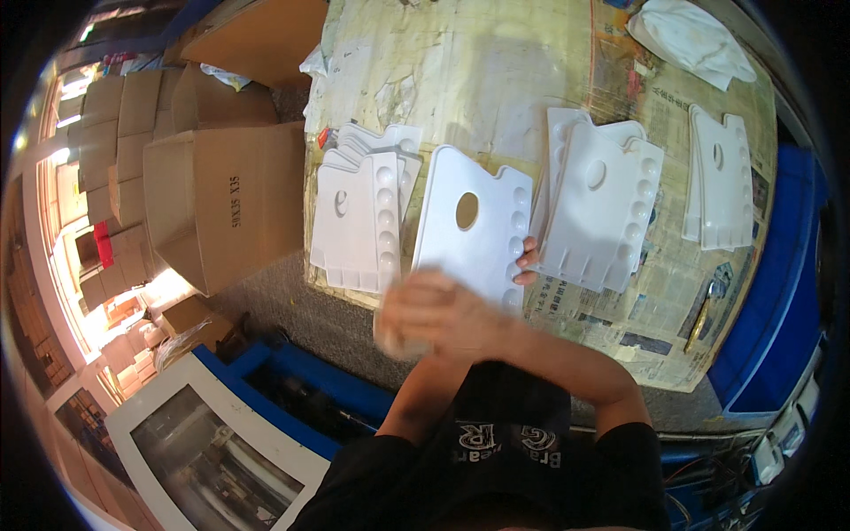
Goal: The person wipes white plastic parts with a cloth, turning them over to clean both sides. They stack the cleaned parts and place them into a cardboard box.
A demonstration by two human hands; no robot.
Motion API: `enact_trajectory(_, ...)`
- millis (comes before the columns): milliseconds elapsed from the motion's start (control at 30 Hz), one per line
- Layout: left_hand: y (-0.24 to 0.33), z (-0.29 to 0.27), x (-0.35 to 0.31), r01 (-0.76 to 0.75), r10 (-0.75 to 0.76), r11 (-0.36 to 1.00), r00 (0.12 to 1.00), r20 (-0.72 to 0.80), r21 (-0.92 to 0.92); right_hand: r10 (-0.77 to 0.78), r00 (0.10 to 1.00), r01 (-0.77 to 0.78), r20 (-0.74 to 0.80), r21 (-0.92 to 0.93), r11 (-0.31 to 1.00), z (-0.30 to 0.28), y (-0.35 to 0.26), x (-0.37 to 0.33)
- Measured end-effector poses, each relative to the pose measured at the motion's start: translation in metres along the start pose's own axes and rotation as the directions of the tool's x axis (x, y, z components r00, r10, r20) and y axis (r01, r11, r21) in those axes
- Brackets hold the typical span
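White plastic paint palette with oval thumb hole (474, 232) lies on newspaper-covered table (620, 327), centre. Left hand (528, 262) grips its right edge, fingers curled over. Right hand (434, 311), blurred, at its near-left corner; grip cannot be told. Left of it a stack of white palettes (363, 212); right, another stack (598, 208).

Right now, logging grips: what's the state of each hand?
Left hand: holding the white palette from beneath.
Right hand: blurred over the palette; cannot tell.
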State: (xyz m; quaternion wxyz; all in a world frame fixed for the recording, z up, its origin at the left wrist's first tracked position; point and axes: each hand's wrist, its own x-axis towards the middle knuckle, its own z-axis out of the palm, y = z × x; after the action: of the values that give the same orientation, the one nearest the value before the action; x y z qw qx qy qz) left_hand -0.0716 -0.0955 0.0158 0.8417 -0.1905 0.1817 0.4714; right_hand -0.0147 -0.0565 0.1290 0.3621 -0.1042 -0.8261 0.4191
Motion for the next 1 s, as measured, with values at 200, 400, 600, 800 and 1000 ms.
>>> enact_trajectory(200, 0.012, 0.007, 0.015, 0.253, -0.187, 0.962, 0.879, 0.439, -0.097, 0.247, 0.957, -0.249, -0.153, 0.001, 0.968, 0.003, 0.015, -0.004)
enact_trajectory(400, 0.053, 0.024, 0.004, -0.024, 0.016, 1.0, 0.927, 0.375, 0.015, 0.138, 0.99, -0.133, 0.023, -0.142, 0.981, 0.039, -0.034, -0.034)
enact_trajectory(600, 0.075, 0.034, -0.01, -0.29, 0.347, 0.937, 0.828, 0.441, -0.193, 0.353, 0.934, -0.354, -0.044, -0.213, 0.91, 0.009, -0.011, -0.079)
enact_trajectory(800, 0.069, 0.046, -0.011, -0.314, 0.322, 0.945, 0.84, 0.436, -0.093, 0.214, 0.968, -0.22, -0.13, -0.041, 0.975, 0.005, -0.03, -0.064)
enact_trajectory(1000, 0.065, 0.046, -0.015, -0.394, 0.465, 0.883, 0.805, 0.368, -0.254, 0.435, 0.836, -0.432, -0.334, 0.087, 0.898, 0.011, -0.02, -0.073)
